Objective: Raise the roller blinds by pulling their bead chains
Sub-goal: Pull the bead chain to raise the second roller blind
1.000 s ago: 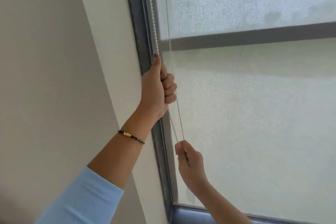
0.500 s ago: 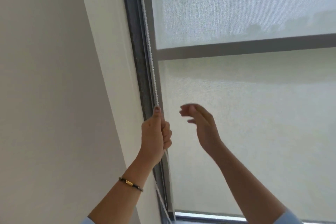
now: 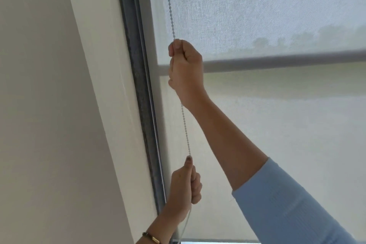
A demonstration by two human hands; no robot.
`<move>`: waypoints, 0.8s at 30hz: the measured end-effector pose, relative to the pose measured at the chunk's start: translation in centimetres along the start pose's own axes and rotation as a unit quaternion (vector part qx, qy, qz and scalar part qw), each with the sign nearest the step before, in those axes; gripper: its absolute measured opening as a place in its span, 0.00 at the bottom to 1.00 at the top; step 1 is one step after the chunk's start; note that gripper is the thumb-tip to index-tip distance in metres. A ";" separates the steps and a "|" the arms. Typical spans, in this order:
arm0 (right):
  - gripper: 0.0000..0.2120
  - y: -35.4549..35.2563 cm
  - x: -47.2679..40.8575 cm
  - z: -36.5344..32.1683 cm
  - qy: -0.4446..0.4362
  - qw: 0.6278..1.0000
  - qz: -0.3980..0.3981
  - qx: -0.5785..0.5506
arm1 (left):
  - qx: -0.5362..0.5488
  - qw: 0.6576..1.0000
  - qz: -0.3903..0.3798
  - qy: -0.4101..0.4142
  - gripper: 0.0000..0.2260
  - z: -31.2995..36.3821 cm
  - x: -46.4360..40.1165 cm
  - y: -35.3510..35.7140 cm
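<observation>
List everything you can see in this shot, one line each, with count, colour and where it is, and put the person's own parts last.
White bead chain: one strand seen, runs down the blind's left side through both hands.
Translucent white fabric roller blind: one, covers the window.
Grey horizontal window bar: one, behind the blind, mid-height.
Dark grey window frame: one, left of the blind.
Cream wall: left.
Black and gold bracelet: one, left wrist.
Light blue sleeve: one, right forearm.
Right hand: upper grip, closed on chain.
Left hand: lower grip, closed on chain.
</observation>
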State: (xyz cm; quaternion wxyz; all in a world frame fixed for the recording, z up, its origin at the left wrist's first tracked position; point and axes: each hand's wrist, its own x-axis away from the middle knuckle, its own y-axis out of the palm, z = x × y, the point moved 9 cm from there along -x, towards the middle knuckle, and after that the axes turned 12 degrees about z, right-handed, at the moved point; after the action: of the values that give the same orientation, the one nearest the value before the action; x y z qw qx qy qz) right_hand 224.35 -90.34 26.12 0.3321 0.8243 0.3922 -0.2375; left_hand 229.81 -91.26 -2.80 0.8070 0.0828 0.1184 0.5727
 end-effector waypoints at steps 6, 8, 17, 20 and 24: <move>0.16 -1.3 2.3 2.1 -0.023 0.999 0.019 0.038 | -0.047 0.997 0.004 0.059 0.26 5.5 -4.1 1.2; 0.14 -2.9 3.3 3.4 -0.030 0.996 0.032 0.075 | -0.045 0.995 0.007 0.087 0.20 10.4 -5.4 1.9; 0.21 -8.1 8.9 11.0 0.017 0.992 -0.014 0.127 | 0.021 0.969 -0.089 0.229 0.29 29.5 -5.9 9.2; 0.22 -9.8 10.9 12.7 0.038 0.989 -0.020 0.140 | 0.043 0.971 -0.057 0.229 0.27 32.0 -6.6 10.7; 0.23 -12.3 12.4 14.3 0.056 0.983 -0.016 0.173 | 0.074 0.972 -0.026 0.221 0.27 34.7 -7.9 11.5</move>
State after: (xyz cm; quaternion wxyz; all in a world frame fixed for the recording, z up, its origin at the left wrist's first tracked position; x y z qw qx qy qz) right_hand 219.82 -89.00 4.01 0.1580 0.8751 0.3763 -0.2602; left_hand 226.84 -94.81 34.32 0.7671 0.0107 0.3383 0.5449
